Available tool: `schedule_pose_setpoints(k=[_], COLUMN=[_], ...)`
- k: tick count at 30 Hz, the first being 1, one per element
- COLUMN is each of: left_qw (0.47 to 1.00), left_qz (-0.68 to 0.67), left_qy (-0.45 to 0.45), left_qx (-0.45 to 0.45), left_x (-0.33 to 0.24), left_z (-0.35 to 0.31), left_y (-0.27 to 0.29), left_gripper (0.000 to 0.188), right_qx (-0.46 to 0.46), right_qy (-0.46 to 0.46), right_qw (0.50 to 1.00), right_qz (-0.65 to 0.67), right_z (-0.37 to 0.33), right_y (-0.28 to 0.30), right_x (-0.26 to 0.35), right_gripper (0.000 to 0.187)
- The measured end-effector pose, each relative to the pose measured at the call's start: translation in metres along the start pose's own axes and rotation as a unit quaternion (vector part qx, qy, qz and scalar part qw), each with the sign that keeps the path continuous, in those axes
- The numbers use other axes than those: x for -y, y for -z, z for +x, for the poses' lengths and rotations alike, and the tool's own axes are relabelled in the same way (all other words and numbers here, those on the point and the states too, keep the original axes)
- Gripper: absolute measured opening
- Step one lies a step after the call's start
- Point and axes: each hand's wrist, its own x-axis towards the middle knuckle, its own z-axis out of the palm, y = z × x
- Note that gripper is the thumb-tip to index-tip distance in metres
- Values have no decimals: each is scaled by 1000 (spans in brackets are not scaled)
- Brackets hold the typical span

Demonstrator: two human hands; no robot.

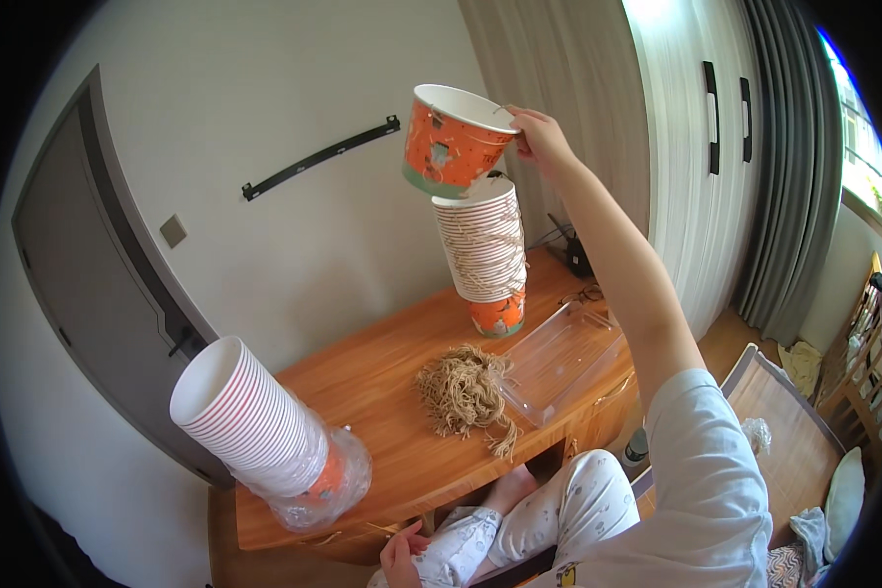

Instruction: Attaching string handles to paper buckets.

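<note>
My right hand (539,135) is raised at the far end of the table, closed on the rim of an orange paper bucket (454,147) with a white inside and green base. This bucket is slightly tilted, just over a tall stack of similar paper buckets (480,240); thin twine hangs along the stack's side. My left hand (402,559) rests low near my lap, fingers loosely bent and apart, with nothing visible in it. A tangled heap of tan twine (464,390) lies mid-table. Beside it is a clear plastic tray (559,365).
Another bucket stack (255,421), partly in clear plastic wrap, leans at the table's left end. The wooden table (363,363) stands against the wall. Behind the tray are a black object (578,259) and glasses (588,294). A bottle (636,449) stands beside my leg.
</note>
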Motion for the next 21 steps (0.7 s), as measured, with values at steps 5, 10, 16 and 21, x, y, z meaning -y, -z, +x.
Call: schedule_pose_setpoints(k=[5,10,16,21], left_qw=[999,999,992,987], left_qz=[28,2,-46,-73], left_qy=[11,20,-5,-1], left_qx=[-28,-38,-117,-143], left_x=[16,16,13,23], left_z=[2,6,4,8], left_y=[11,15,20,25], left_gripper=[38,40,39,35], right_qx=[-65,-108,-72,-51], right_qy=[-22,-57,-101,-117], right_qw=[994,939,841,819], right_qz=[-81,-321,-526,-560], right_z=[32,49,27,24], right_y=[-5,19,-14,-13], right_x=[-49,-71,-70,-76], right_gripper=[22,28,34,32])
